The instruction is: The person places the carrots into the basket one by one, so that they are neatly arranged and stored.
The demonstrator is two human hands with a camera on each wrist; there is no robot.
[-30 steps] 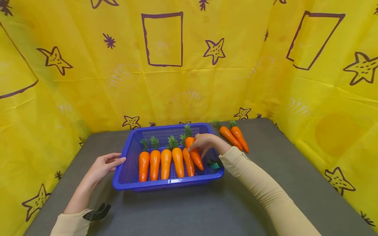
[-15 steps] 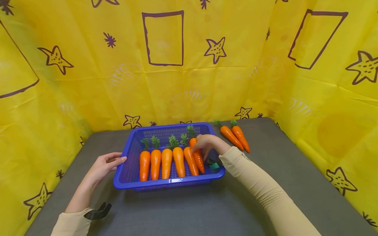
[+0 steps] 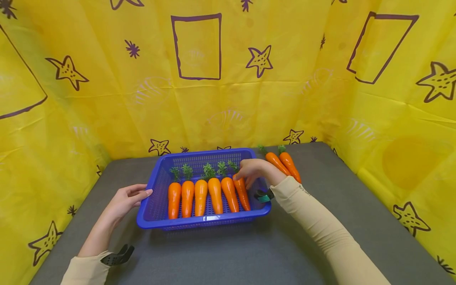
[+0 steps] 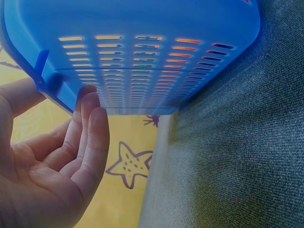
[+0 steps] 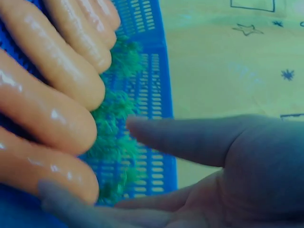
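A blue plastic basket (image 3: 203, 223) holds a row of several orange carrots with green tops. My left hand (image 3: 125, 202) grips its left rim, thumb on the rim and fingers against the outside wall, as the left wrist view shows. At the right end of the row lies the last carrot (image 3: 242, 192). My right hand (image 3: 254, 169) is over its top end. In the right wrist view, the thumb (image 5: 185, 137) stands apart from that carrot (image 5: 52, 168), while a fingertip (image 5: 57, 197) lies along its side.
Two more carrots (image 3: 290, 164) lie side by side on the dark grey table (image 3: 221, 257), behind the basket's right end. Yellow cloth (image 3: 228, 99) with drawn stars and frames surrounds the table at the back and sides.
The last carrot has gone down into the row, to the right of its neighbour. My right hand has loosened from it and shifted slightly right. The left hand keeps its place.
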